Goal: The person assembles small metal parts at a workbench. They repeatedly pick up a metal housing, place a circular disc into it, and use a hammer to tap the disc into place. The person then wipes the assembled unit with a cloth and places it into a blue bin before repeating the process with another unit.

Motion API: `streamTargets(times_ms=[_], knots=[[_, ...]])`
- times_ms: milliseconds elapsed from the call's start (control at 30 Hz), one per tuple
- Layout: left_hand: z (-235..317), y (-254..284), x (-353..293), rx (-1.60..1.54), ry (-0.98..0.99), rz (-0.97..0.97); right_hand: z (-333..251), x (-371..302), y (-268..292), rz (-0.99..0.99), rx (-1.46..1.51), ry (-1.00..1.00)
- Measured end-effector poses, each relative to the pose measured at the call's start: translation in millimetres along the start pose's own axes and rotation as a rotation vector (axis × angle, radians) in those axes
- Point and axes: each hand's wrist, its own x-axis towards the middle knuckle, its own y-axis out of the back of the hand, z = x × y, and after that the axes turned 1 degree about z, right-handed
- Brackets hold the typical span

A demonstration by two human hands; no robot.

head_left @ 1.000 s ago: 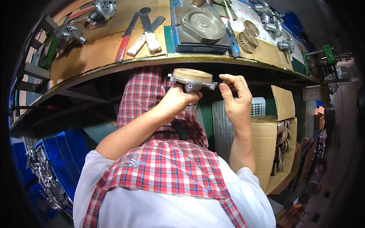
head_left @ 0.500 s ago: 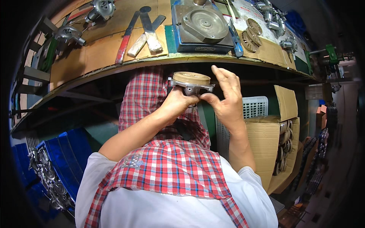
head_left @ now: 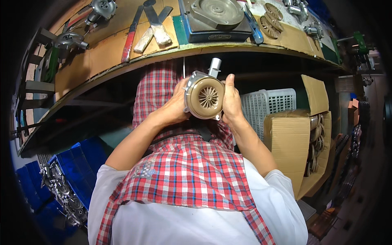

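Compared with half a second ago, the fan housing (head_left: 196, 107) has turned from lying nearly level on the left hand (head_left: 176, 105) to standing on edge, its tan front facing up toward the wearer. The right hand (head_left: 232, 102), which was raised beside it with the fingers spread, has come in against its right edge. For the work in hand, this seems to bring the front face into plain view and give the part support on both sides. It is held above the lap, over the plaid apron (head_left: 179, 179) and just short of the near edge of the bench (head_left: 94, 69). The left hand grasps the metal rim, its fingers mostly hidden behind; the right lies along the opposite side, thumb pointing up, and how firmly it grips cannot be told. The housing's smooth tan ring surrounds a round opening where the radial blades of a fan wheel (head_left: 209, 97) show. Silver metal borders the ring, and a short pale tube (head_left: 214, 66) sticks out at the top.
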Motion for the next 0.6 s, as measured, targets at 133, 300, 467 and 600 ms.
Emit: streamTargets(times_ms=[133,300,467,600], knots=[[-27.6,-10.7,-28.2,-0.427,0.443,0.285,35.1,6.0,-1.5,0.090,-0.173,0.119],[-16.9,-16.8,-23.3,-0.798,0.674,0.488,52.2,-1.4,-16.0,0.107,-0.484,0.242],[-12.9,-20.6,-38.7,-0.125,0.523,0.549,55.5,-19.6,-29.1,0.059,-0.675,0.217],[-18.7,-22.0,-41.6,-0.080,0.441,0.587,61.8,-10.0,-29.3,-0.011,-0.775,0.301]])
